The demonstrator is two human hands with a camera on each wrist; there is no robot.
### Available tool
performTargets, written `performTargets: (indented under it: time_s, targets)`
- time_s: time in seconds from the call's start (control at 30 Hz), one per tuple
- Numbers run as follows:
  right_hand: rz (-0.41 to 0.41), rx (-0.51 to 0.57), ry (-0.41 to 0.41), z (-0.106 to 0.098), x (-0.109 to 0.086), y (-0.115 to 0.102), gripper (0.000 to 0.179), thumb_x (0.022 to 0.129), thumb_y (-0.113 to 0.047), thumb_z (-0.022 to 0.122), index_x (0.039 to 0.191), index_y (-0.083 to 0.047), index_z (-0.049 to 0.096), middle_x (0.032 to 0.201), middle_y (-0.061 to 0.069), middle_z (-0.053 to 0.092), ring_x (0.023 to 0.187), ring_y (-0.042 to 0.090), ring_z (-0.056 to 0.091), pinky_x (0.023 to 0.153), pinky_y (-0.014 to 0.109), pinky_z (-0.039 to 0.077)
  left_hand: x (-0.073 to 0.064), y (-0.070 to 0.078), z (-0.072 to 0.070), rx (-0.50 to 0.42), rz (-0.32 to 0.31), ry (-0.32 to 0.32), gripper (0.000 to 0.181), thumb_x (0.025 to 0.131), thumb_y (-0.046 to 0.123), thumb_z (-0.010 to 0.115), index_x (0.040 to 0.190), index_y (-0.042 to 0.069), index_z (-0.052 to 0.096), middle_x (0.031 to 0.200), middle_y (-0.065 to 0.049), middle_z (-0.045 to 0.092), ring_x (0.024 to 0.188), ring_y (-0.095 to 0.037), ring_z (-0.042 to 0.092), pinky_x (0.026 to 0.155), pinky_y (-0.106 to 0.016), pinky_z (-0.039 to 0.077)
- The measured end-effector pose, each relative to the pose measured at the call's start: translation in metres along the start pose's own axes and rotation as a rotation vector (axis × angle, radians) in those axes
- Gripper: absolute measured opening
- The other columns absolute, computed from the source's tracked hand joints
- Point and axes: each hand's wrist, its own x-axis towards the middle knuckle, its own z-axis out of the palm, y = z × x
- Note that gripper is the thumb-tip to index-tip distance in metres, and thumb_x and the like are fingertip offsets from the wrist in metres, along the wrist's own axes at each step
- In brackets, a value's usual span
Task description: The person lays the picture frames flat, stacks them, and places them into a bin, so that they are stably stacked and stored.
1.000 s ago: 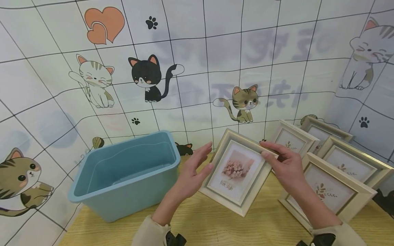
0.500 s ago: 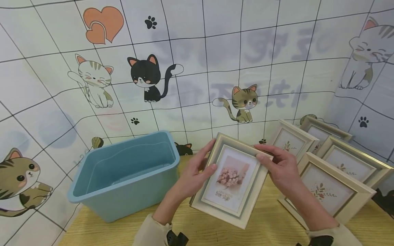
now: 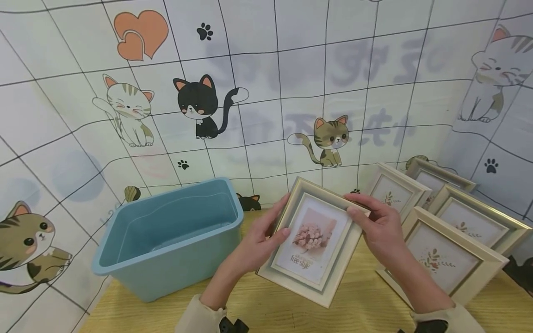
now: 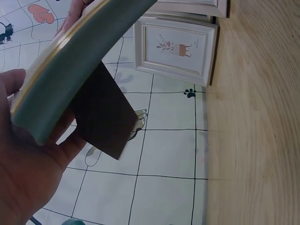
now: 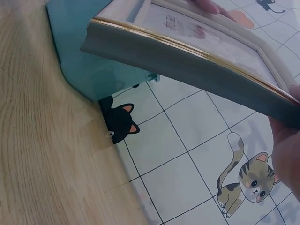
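A cream picture frame (image 3: 310, 240) with a pink flower print is held tilted above the table between both hands. My left hand (image 3: 258, 240) grips its left edge, thumb on the front and fingers behind. At the upper right corner, my right hand (image 3: 381, 226) pinches the frame with the thumb in front. The left wrist view shows the dark stand flap (image 4: 105, 110) sticking out from the frame's back. Seen from the right wrist, the frame's grey-green side (image 5: 187, 70) is raised over the wooden surface.
A blue plastic bin (image 3: 166, 259) stands on the wooden table (image 3: 266, 310) at the left. Several cream picture frames (image 3: 497, 259) with leaf prints stand upright at the right. Behind everything hangs a cat-patterned wall covering (image 3: 266, 92).
My left hand has moved onto the frame's left edge and taken hold. The frame has shifted slightly left and nearer, while the right hand has kept its pinch on the corner.
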Motion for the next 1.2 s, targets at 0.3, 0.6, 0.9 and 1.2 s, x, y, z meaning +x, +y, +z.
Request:
performTargets:
  time_s: [0.3,0.6,0.9,1.2]
  targets:
    - [0.037,0.065,0.12,-0.007,-0.006,0.002,0.028,0.1,0.002,0.063,0.126,-0.003,0.071,0.113,-0.001,0.071,0.086,0.011,0.073,0.071,0.028,0.059,-0.019,-0.014,0.001,-0.007,0.02,-0.024,0.062,0.108,0.005,0.05,0.164,0.017,0.028,0.139,-0.022,0.058,0.109,-0.027,0.07,0.079,-0.037,0.06]
    - [0.124,0.062,0.151,-0.01,-0.013,0.008,0.031,0.1,-0.003,0.064,0.131,-0.005,0.069,0.126,0.001,0.061,0.097,0.01,0.07,0.079,0.027,0.058,-0.034,-0.025,0.001,0.075,-0.042,0.062,0.058,0.105,0.002,0.055,0.159,0.014,0.039,0.138,-0.018,0.06,0.084,-0.015,0.068,0.069,-0.031,0.058]
    - [0.224,-0.235,0.121,-0.022,-0.034,0.011,0.033,0.098,-0.011,0.071,0.13,-0.003,0.067,0.117,-0.016,0.07,0.101,-0.001,0.066,0.076,0.021,0.057,-0.04,-0.039,0.003,0.151,-0.062,0.16,0.044,0.102,0.001,0.059,0.146,0.004,0.056,0.128,-0.019,0.066,0.067,-0.009,0.061,0.056,-0.027,0.053]
    - [0.19,-0.466,0.017,-0.023,-0.049,0.02,0.035,0.095,-0.005,0.073,0.128,0.004,0.065,0.111,-0.014,0.072,0.096,0.003,0.068,0.073,0.023,0.057,-0.04,-0.044,0.0,0.333,-0.141,0.302,0.037,0.1,0.001,0.064,0.136,0.01,0.068,0.113,-0.005,0.072,0.065,-0.008,0.055,0.057,-0.026,0.051]
